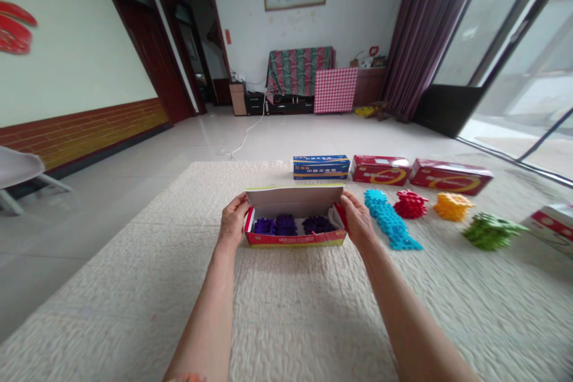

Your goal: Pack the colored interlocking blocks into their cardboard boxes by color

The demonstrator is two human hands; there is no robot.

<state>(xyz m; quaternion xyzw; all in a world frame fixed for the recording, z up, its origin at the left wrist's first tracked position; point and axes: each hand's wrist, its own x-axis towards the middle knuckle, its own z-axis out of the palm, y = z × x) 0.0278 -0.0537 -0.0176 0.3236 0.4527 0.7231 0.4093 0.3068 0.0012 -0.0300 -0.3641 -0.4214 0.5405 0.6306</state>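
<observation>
A long red and yellow cardboard box [295, 241] stands in front of me with its lid raised at the back. Several dark purple interlocking plastic pieces [285, 225] lie inside it. My left hand [233, 218] grips the box's left end, fingers closed at the lid's corner. At the opposite end, my right hand [357, 215] is closed on the right side and lid corner. Right of the box lie stacked plastic pieces in blue [389, 219], red [410, 204], yellow [451, 206] and green [492, 230].
Behind the open box stand a blue box [321, 168], a red box [380, 169] and another red box [450, 176]. A white and red box [555, 228] sits at the far right. All rest on a cream quilted cover [286, 316]. A white chair [20, 170] is at left.
</observation>
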